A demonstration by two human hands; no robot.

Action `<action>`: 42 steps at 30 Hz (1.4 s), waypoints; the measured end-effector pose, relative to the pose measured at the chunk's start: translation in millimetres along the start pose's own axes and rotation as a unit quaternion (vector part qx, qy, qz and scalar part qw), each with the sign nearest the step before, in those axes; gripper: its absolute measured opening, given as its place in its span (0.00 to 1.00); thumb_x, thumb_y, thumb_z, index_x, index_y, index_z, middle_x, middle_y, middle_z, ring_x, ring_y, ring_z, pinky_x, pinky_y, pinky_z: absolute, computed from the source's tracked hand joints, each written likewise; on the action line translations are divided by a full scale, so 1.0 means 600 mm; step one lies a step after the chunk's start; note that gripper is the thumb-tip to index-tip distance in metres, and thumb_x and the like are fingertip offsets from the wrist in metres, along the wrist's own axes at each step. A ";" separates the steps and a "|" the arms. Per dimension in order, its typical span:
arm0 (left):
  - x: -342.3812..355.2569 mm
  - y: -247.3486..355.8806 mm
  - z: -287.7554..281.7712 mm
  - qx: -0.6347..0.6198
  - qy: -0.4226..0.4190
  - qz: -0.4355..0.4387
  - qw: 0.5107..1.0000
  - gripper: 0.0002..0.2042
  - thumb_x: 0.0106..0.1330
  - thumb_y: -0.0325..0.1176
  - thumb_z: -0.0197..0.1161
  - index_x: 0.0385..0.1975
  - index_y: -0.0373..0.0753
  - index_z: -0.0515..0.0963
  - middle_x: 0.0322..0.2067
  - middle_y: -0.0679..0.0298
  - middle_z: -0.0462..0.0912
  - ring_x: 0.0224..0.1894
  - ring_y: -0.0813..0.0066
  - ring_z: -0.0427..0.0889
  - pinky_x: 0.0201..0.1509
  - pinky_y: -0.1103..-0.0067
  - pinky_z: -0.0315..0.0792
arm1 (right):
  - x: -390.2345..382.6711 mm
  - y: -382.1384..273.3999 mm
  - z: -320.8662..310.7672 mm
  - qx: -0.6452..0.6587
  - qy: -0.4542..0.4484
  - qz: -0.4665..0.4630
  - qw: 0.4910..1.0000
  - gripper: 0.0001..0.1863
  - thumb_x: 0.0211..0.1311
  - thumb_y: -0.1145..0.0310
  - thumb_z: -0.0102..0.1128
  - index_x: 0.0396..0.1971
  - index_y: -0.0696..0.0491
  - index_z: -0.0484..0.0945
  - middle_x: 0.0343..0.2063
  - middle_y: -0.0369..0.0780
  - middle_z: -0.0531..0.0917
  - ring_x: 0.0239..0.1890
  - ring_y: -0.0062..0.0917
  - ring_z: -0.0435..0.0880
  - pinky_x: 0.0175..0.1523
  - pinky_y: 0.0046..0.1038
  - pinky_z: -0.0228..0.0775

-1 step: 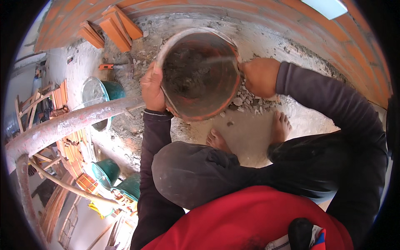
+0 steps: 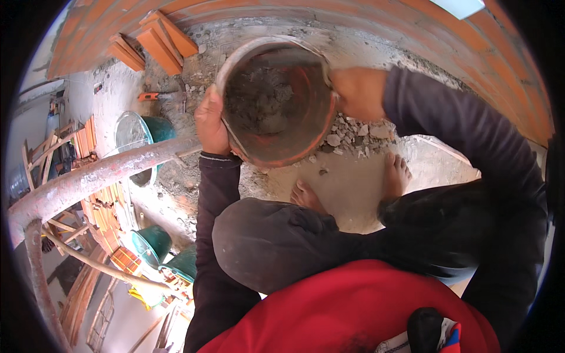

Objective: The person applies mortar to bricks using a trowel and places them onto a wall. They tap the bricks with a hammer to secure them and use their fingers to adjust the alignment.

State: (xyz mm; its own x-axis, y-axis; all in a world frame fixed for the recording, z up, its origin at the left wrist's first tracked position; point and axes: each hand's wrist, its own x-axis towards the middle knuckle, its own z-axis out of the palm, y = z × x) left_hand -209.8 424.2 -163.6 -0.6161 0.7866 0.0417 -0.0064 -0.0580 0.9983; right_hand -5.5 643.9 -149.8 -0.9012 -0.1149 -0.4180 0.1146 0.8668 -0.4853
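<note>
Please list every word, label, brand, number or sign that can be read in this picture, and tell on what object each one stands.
None can be read.
The visible sides of the bucket show no readable lettering.
Any marks on the orange-handled tool are too small to read.

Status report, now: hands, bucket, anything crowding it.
Left hand holding bucket at left side. Right hand at right rim, blurred, grip unclear. Grey mix inside. Loose rubble close by, lower right in view.
</note>
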 end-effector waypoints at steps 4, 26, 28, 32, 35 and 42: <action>0.012 0.006 0.017 0.007 -0.038 -0.011 0.999 0.19 0.75 0.40 0.51 0.49 0.28 0.77 0.45 0.64 0.81 0.46 0.80 0.75 0.54 0.81 0.67 | 0.028 -0.113 -0.135 -0.110 -0.072 0.006 0.991 0.14 0.50 0.69 0.60 0.34 0.62 0.83 0.32 0.51 0.84 0.37 0.39 0.85 0.38 0.38 0.78; 0.019 -0.018 0.011 0.011 -0.061 -0.023 0.998 0.17 0.70 0.35 0.57 0.47 0.25 0.78 0.52 0.59 0.78 0.51 0.75 0.75 0.59 0.79 0.63 | -0.020 -0.164 0.046 -0.166 0.066 0.001 0.984 0.11 0.47 0.72 0.59 0.28 0.64 0.80 0.30 0.51 0.83 0.29 0.43 0.85 0.34 0.36 0.78; 0.018 -0.014 0.014 0.018 -0.049 0.009 0.999 0.17 0.70 0.35 0.57 0.48 0.25 0.78 0.51 0.59 0.79 0.50 0.75 0.75 0.58 0.79 0.64 | -0.026 -0.136 0.022 -0.077 0.048 -0.027 0.995 0.10 0.48 0.74 0.57 0.29 0.65 0.79 0.29 0.53 0.82 0.30 0.44 0.85 0.34 0.37 0.78; 0.012 -0.023 -0.009 -0.095 -0.019 -0.048 0.994 0.17 0.71 0.35 0.57 0.49 0.26 0.77 0.50 0.60 0.79 0.48 0.76 0.77 0.56 0.80 0.67 | -0.001 -0.092 -0.033 -0.019 -0.017 -0.039 0.999 0.09 0.50 0.75 0.55 0.29 0.66 0.78 0.27 0.55 0.81 0.33 0.47 0.85 0.36 0.40 0.78; 0.026 -0.025 -0.004 -0.099 -0.040 -0.044 0.993 0.17 0.71 0.34 0.56 0.50 0.26 0.77 0.49 0.60 0.79 0.47 0.76 0.77 0.56 0.81 0.67 | 0.031 -0.087 0.005 0.041 0.102 0.033 0.993 0.09 0.52 0.74 0.54 0.28 0.66 0.78 0.27 0.55 0.81 0.33 0.49 0.84 0.38 0.41 0.77; 0.017 -0.018 -0.003 -0.109 -0.032 -0.040 0.993 0.16 0.71 0.33 0.56 0.48 0.25 0.78 0.49 0.62 0.78 0.46 0.77 0.78 0.55 0.82 0.67 | -0.003 -0.095 -0.024 -0.026 -0.053 -0.007 0.998 0.10 0.49 0.74 0.57 0.28 0.66 0.79 0.28 0.55 0.81 0.34 0.49 0.83 0.38 0.40 0.77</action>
State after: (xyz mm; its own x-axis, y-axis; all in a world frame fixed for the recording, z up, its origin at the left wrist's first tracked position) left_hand -217.3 431.7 -174.1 -0.5553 0.8312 -0.0273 -0.2283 -0.1208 0.9661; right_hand -16.5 601.9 -110.1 -0.8525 -0.1751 -0.4925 0.0785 0.8886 -0.4519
